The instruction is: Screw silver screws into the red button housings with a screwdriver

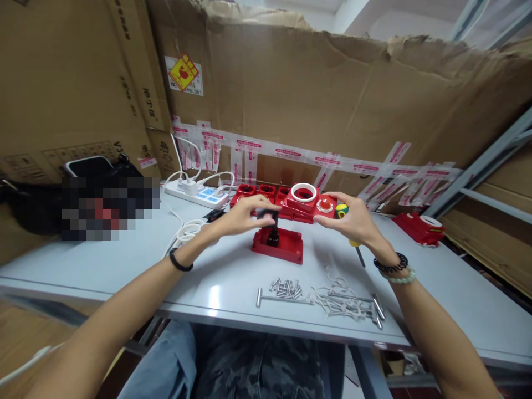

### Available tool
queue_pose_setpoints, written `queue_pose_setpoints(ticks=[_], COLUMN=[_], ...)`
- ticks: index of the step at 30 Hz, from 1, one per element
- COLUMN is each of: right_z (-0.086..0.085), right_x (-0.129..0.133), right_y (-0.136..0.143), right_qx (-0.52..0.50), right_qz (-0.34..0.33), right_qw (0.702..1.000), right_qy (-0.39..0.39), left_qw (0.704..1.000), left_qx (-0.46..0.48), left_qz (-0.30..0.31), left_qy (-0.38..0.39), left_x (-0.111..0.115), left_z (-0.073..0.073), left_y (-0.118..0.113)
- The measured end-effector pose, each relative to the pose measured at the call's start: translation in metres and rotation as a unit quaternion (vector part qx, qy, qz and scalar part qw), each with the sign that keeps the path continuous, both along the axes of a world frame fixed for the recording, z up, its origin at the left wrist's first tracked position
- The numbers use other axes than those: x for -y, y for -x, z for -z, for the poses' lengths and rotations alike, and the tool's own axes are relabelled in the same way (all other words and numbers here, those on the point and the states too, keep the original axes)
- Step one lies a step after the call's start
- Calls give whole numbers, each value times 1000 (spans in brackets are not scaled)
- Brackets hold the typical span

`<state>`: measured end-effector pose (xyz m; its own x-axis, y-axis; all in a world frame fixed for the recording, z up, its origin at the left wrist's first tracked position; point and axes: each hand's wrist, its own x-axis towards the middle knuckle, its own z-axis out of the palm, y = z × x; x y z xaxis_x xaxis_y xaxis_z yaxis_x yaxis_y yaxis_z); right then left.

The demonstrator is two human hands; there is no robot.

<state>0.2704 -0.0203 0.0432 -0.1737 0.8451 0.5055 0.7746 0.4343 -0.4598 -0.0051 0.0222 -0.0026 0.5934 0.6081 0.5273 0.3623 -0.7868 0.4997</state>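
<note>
A: Position of the tray, please, taking it as the dial's centre, twelve toward the cardboard wall (291,88)?

B: Tray (293,256): red, open-topped, on the table (233,277) in front of the seated person. The black part (273,235) reaches down into its left side.

A: And the left hand (245,216)?

B: At eleven o'clock. Its thumb and forefinger pinch the upper end of the black part; whether the other fingers are pressed together, I cannot tell from here.

A: The right hand (351,219)?

B: At two o'clock, thumb and fingers parted around the right end of the cover (297,210). The cover is red, with a white ring and a red button (325,204), and lies at one o'clock. Whether it also rests on anything is unclear.

A: The screwdriver (361,257)?

B: At three o'clock, its yellow-green handle by the right palm, shaft slanting toward four. Contact with the palm cannot be judged.

A: Surrounding items?

B: Red boxes (266,192) in a row at twelve; a red unit (421,230) well apart at three; T-handled rods (260,297) and tangled white strips (344,303) between four and six; silver pins (286,288) heaped at six; white cable (189,233) at nine; power strip (197,194) at ten.
</note>
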Motion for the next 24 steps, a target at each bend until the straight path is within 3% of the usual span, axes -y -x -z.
queue_pose_setpoints(ticks=[3, 6, 8, 12, 14, 18, 22, 24], right_z=[-1, -1, -1, 0, -1, -1, 0, 1], right_x=[1, 1, 1, 1, 2, 2, 1, 0], right_y=[-1, -1, -1, 0, 1, 1, 1, 1], right_qx=[-4, -6, -3, 4, 10, 14, 22, 24], right_qz=[1, -5, -8, -8, -7, -10, -18, -22], right_qw=[1000, 1000, 1000, 1000, 1000, 1000, 999, 999], right_qy=[7, 14, 17, 17, 17, 23, 28, 33], left_qw=[996, 983, 971, 955, 956, 972, 976, 968], left_qx=[11, -67, -134, -177, -171, -134, -191, -233], left_qz=[-83, -167, -182, -166, -164, -163, -70, -54], left_qy=[2, 24, 82, 172, 174, 99, 80, 76], left_x=[-13, -28, -38, -48, -47, -33, -24, -25], left_z=[-13, -13, -6, 6, 4, -6, -3, 4], left_y=[32, 68, 89, 110, 110, 90, 63, 57])
